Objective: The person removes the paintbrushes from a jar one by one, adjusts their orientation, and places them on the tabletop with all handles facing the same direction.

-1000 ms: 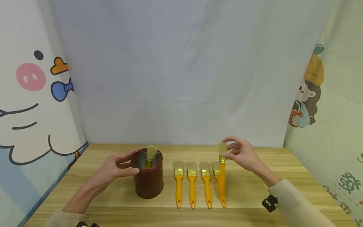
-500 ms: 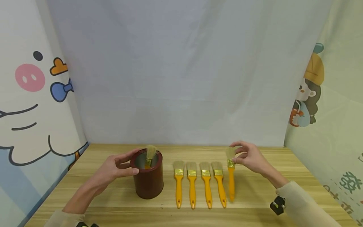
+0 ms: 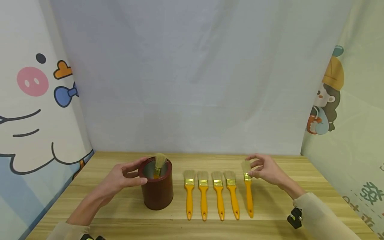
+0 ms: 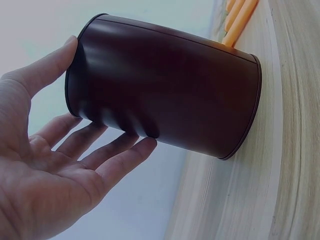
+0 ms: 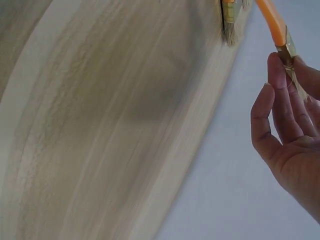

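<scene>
My left hand holds a dark red cylindrical pot upright on the wooden table, thumb and fingers spread around its upper part. In the left wrist view the thumb lies at the rim and the fingers along the pot's side. A paintbrush stands in the pot, bristles up, its lower handle hidden inside. At the right, my right hand pinches another paintbrush by its metal band and bristles. Its yellow handle points toward me, low over the table. The right wrist view shows thumb and fingertips on the band.
Left of the held paintbrush, several matching paintbrushes lie side by side, bristles away from me. A pale curtain hangs behind the table. Printed cloths, one with a pig-nosed figure, flank both sides.
My right hand has carried its paintbrush rightward from over the last one in the row and lowered it toward the table. The left hand and pot have kept their place.
</scene>
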`<state>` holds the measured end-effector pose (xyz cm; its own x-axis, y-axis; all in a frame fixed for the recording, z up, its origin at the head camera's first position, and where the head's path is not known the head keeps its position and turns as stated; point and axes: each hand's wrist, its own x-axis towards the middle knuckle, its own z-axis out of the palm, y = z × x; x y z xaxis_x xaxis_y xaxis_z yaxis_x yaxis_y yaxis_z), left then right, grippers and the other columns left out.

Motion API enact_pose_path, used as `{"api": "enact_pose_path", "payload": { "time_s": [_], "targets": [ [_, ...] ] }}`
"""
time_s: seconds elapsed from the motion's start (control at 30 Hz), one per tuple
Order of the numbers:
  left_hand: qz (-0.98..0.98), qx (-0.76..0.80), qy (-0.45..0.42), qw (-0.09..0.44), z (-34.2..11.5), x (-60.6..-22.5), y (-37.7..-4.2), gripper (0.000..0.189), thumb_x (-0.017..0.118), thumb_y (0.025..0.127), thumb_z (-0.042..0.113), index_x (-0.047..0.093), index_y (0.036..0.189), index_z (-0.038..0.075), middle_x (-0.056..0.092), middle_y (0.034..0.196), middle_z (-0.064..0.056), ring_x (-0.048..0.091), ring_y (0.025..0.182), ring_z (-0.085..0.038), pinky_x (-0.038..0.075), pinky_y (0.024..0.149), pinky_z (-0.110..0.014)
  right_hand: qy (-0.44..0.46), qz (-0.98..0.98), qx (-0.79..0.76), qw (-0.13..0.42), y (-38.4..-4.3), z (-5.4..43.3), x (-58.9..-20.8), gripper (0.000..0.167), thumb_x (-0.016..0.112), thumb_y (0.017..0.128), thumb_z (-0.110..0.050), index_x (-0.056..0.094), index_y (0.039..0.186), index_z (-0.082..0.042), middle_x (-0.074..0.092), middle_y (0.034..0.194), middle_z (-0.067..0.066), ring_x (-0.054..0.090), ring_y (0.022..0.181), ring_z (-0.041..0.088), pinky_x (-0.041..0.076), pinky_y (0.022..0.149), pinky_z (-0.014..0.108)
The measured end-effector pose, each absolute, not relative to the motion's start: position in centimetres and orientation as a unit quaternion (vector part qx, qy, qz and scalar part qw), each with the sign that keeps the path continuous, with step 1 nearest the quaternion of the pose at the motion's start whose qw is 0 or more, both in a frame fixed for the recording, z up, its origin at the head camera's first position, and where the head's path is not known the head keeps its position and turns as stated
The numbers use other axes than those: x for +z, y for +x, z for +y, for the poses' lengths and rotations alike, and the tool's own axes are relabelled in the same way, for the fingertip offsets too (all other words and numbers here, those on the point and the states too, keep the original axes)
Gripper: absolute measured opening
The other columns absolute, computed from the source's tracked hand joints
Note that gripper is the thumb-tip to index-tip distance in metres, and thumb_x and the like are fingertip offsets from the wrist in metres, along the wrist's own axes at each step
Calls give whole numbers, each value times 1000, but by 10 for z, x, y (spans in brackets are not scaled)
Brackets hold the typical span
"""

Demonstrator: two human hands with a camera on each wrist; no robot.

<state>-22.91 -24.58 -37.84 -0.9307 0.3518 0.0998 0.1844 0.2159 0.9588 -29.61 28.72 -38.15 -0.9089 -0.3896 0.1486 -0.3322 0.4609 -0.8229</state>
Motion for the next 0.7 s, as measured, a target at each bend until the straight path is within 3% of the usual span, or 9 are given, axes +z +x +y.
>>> {"api": "enact_pose_path", "payload": {
  "time_s": [0.3, 0.7],
  "targets": [
    [775, 602, 177, 70, -246, -378, -229, 74, 79, 96, 18, 45, 162, 9, 40, 164, -19, 41, 144, -52, 49, 108, -54, -227, 852, -470, 45, -303, 290, -394, 47, 78, 92, 5, 58, 134, 13, 75, 102, 22, 72, 91, 29, 58, 72, 34],
    [773, 605, 181, 66, -246, -379, -228, 74, 79, 96, 17, 44, 162, 7, 41, 163, -20, 42, 144, -51, 50, 107, -51, -254, 847, -461, 70, -316, 292, -416, 47, 77, 89, 9, 56, 129, 20, 75, 95, 22, 73, 83, 32, 59, 68, 33]
  ]
}}
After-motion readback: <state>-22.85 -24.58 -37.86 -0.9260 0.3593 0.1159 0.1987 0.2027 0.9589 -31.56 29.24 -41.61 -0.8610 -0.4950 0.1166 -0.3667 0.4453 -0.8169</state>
